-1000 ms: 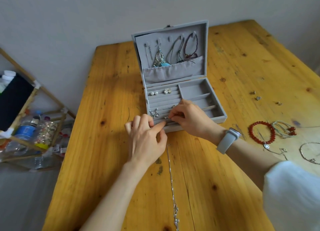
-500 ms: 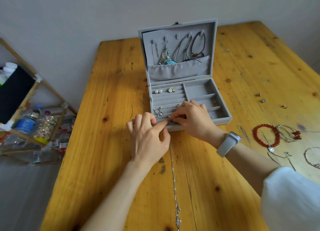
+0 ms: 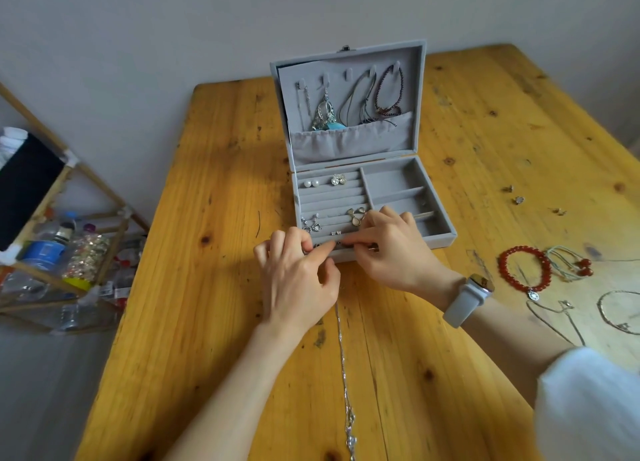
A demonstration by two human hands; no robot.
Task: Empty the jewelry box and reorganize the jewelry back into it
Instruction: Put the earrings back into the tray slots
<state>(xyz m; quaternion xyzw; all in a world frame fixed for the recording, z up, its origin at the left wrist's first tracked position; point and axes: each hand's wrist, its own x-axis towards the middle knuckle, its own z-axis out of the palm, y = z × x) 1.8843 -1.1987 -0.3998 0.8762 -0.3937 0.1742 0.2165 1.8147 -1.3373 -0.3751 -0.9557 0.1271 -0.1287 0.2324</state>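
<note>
The grey jewelry box (image 3: 436, 226) stands open in the middle of the wooden table (image 3: 214, 287). Necklaces (image 3: 325, 114) hang inside its upright lid. Its ring rows hold pearl studs (image 3: 311, 183), sparkly studs (image 3: 338, 179), drop earrings (image 3: 355, 216) and dangly silver earrings (image 3: 310, 224). My right hand (image 3: 391, 256) pinches a small dark stud (image 3: 341, 243) at the front row. My left hand (image 3: 298, 280) is beside it, index finger on that front row and thumb against the box's front wall.
A silver chain (image 3: 343, 356) runs down the table below my hands. To the right lie a red bead bracelet (image 3: 524, 270), a cord bracelet (image 3: 568, 263), thin chains (image 3: 554, 318) and loose earrings (image 3: 518, 200). A wooden rack with bottles (image 3: 45, 249) stands at the left.
Both hands stay at the box's front row. My right hand has slid slightly toward me, uncovering the drop earrings. My head view has shifted a little.
</note>
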